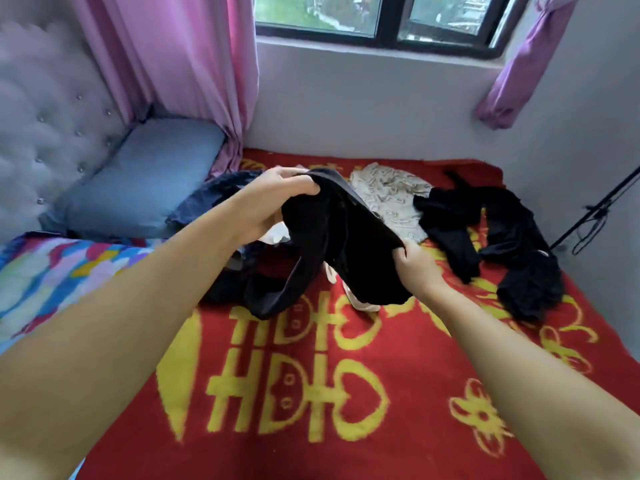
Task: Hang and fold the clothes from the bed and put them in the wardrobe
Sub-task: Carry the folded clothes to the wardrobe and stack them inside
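A black garment hangs lifted above the bed between both hands. My left hand grips its upper end, fingers curled over the cloth. My right hand pinches its lower right edge. One loop of the garment droops down onto the red blanket. Beneath it lie a dark blue garment, a pale pink piece and something white. Farther back sits a cream patterned garment. Black clothes sprawl on the right of the bed.
A blue pillow leans by the tufted headboard. A colourful quilt covers the left side. Pink curtains flank the window. A black stand with cables stands by the right wall.
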Motion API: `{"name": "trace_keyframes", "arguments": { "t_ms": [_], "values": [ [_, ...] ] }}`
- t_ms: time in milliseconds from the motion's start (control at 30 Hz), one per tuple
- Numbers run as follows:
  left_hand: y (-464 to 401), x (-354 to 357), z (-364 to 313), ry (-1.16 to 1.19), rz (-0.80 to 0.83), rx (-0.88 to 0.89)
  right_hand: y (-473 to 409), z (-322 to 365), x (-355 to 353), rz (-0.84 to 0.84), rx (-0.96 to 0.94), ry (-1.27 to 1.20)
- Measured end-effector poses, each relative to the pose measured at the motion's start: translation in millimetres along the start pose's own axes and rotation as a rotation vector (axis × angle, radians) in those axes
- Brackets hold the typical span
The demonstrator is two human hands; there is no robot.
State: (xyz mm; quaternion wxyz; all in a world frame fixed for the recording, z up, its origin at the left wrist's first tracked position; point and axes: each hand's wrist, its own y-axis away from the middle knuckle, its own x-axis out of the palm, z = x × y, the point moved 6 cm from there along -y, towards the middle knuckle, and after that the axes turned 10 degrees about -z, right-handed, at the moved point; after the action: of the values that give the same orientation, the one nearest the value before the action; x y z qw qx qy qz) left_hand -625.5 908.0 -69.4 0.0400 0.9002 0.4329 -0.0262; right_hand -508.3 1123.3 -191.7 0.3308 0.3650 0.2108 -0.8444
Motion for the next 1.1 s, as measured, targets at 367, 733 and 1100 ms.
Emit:
{"name": "trace_keyframes", "arguments": {
  "t_ms": [367,733,1100],
  "values": [
    [-31.1,-45.0,-93.0,-0.424,-0.704,0.618,113.6,115.8,-6.8,0.736,0.086,-0.551],
    [-90.1,229.6,-10.2,-0.578,0.078,0.642,146.4,-142.9,-101.8,0.567,0.619,-0.578],
    [-88.3,476.2,237.9,-0.847,0.438,0.142,156.7,-503.1,-174.8,0.233,0.893,0.366]
  ]
}}
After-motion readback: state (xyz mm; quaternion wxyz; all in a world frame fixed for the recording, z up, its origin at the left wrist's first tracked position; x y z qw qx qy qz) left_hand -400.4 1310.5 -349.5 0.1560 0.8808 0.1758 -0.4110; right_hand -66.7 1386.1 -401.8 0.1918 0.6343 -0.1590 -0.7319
